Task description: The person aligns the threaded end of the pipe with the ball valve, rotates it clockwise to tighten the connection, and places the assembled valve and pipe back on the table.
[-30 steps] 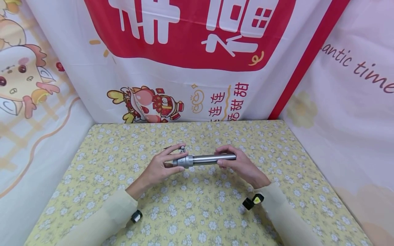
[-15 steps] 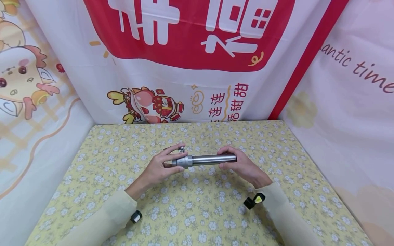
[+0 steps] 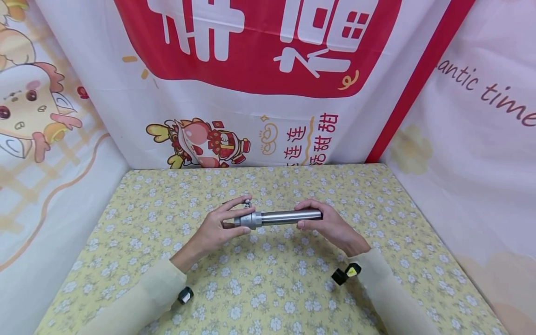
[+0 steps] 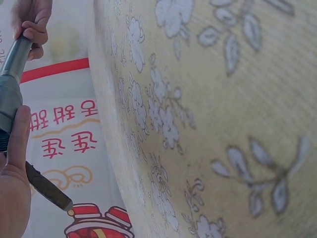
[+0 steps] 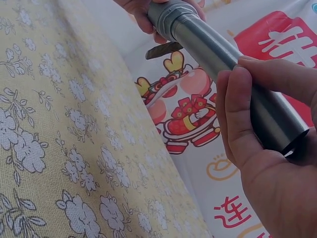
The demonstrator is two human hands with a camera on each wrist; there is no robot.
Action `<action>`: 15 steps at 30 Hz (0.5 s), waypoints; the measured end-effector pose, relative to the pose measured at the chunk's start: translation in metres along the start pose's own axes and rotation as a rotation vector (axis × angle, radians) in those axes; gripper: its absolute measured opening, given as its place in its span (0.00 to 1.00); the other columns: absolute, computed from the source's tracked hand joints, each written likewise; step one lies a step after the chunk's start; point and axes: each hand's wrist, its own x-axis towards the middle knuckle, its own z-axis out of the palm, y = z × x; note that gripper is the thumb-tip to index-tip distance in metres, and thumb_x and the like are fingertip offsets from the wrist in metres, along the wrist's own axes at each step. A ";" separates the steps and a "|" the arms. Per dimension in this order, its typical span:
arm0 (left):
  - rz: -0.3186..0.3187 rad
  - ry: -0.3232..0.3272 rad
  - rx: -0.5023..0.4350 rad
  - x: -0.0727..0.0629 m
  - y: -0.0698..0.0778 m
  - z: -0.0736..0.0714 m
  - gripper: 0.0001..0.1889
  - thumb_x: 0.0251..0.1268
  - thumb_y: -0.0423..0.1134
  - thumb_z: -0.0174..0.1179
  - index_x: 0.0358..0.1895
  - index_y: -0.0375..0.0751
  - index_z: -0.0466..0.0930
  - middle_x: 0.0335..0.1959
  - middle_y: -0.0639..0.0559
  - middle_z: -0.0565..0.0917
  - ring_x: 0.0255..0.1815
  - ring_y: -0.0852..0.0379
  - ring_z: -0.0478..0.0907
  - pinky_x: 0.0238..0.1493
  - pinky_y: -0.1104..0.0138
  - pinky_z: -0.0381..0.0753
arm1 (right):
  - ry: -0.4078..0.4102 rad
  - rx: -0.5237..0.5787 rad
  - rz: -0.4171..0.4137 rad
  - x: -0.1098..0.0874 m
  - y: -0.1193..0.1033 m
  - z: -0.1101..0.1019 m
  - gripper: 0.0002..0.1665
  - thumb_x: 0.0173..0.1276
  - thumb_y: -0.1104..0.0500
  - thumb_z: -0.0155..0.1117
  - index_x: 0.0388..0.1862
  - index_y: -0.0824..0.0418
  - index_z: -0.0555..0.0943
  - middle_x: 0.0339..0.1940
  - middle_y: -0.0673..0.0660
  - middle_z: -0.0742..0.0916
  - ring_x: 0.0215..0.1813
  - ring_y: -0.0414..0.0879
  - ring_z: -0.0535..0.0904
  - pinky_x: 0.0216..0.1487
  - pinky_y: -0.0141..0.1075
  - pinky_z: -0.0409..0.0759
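Observation:
Over the table, a shiny steel pipe (image 3: 279, 217) and a grey metal ball valve (image 3: 250, 220) are joined end to end, lying nearly level. My left hand (image 3: 214, 231) grips the valve body, thumb on the near side and fingers over the far side. A dark lever (image 4: 48, 188) sticks out beyond that hand in the left wrist view. At the pipe's other end, my right hand (image 3: 330, 226) holds it between thumb and curled fingers. The pipe's open end (image 5: 297, 141) shows by the right palm. The joint's threads are hidden inside the fitting.
A yellow flowered cloth (image 3: 268, 284) covers the table below both hands. Printed fabric walls stand behind (image 3: 268, 130) and at both sides. A small black camera mount (image 3: 345, 274) sits on the right wrist, another (image 3: 185, 294) on the left.
The right hand has shifted very slightly to the right along the pipe, and its fingers have changed position a little. The left hand and the valve look almost still.

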 end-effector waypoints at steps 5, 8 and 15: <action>-0.010 0.004 0.006 0.000 0.001 0.000 0.28 0.71 0.32 0.74 0.73 0.46 0.84 0.86 0.46 0.67 0.75 0.37 0.77 0.58 0.68 0.90 | 0.015 -0.027 0.000 0.000 0.000 -0.001 0.26 0.79 0.65 0.70 0.70 0.73 0.76 0.60 0.59 0.83 0.48 0.44 0.89 0.52 0.40 0.91; -0.011 0.005 0.007 0.000 0.001 0.000 0.28 0.71 0.32 0.74 0.73 0.46 0.84 0.86 0.45 0.67 0.74 0.37 0.78 0.58 0.68 0.90 | 0.028 -0.048 -0.005 0.000 -0.001 -0.001 0.24 0.80 0.64 0.70 0.70 0.72 0.78 0.58 0.59 0.85 0.47 0.44 0.89 0.51 0.41 0.91; -0.008 0.003 0.005 0.001 0.001 0.000 0.27 0.71 0.33 0.74 0.73 0.46 0.84 0.86 0.44 0.67 0.73 0.38 0.79 0.57 0.68 0.90 | 0.057 -0.081 0.009 0.000 -0.003 0.000 0.22 0.80 0.61 0.70 0.68 0.68 0.82 0.55 0.61 0.86 0.46 0.45 0.88 0.53 0.51 0.91</action>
